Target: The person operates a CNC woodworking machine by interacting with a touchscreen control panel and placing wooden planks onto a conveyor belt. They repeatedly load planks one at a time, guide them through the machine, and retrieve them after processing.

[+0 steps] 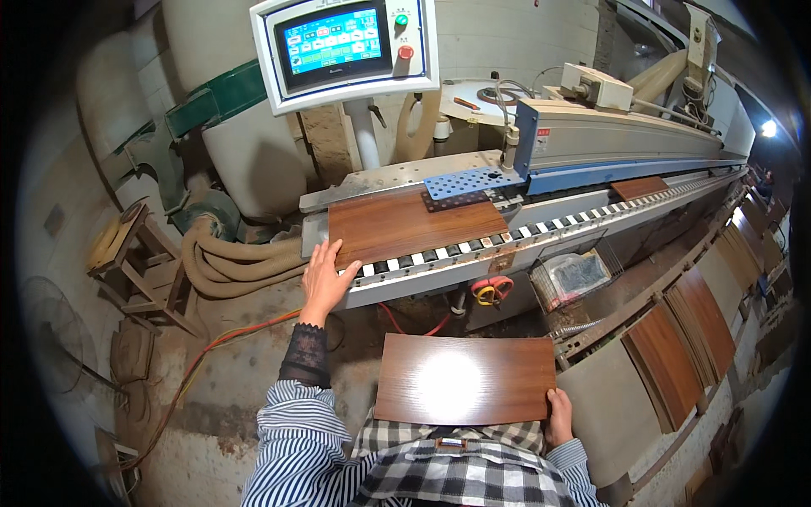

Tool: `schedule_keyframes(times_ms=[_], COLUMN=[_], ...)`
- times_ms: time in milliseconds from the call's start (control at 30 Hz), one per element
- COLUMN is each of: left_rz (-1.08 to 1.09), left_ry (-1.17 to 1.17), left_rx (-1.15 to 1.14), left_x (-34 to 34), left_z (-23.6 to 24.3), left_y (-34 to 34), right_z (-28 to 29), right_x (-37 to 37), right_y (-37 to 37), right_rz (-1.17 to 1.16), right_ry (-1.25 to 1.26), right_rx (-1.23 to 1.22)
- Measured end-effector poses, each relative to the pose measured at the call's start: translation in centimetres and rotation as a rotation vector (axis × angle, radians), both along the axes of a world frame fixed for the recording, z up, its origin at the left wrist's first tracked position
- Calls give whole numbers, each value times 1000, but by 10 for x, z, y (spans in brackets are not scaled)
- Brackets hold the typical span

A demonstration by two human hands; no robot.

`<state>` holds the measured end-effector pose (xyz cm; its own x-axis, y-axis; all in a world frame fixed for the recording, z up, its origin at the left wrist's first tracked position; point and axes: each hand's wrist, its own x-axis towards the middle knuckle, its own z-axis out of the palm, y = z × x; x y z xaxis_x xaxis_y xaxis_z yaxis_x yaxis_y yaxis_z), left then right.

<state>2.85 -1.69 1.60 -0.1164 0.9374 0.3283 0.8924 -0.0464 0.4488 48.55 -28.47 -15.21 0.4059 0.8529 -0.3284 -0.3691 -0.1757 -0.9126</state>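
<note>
My left hand (328,277), fingers spread, rests at the near left corner of a brown wood-grain board (405,221). That board lies on the feed track of a long machine, its far right part beneath a blue perforated plate (471,182). Against my waist I hold a second brown wood-grain board (422,380), level and glossy with reflected light. My right hand (558,416) grips it at its right edge, thumb on top; the other fingers are mostly hidden below.
A control panel (345,52) with a lit screen stands beyond the track. Another board (639,188) sits farther along the machine. Stacked brown boards (663,363) lie on a rack at right. Thick hoses (245,264) and a wooden stool (139,262) are at left; a red cable (226,338) crosses the floor.
</note>
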Motion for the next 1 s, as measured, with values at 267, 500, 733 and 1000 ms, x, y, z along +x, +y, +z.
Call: schedule_keyframes(times_ms=[267,500,733,1000], left_rz=[-53,-87,-112,-114], left_ry=[-23,-72,-86,-87], left_rx=[26,52,68,64], left_x=[-9,-15,-16,-19], left_z=[-5,-9,-10,-9], left_y=[1,1,7,6], right_z=[3,-5,4,18], right_x=[1,5,3,-2], right_y=[2,1,1,2], right_rz=[47,44,57,75], right_ry=[49,56,47,48], right_rx=[7,-1,-3,-39])
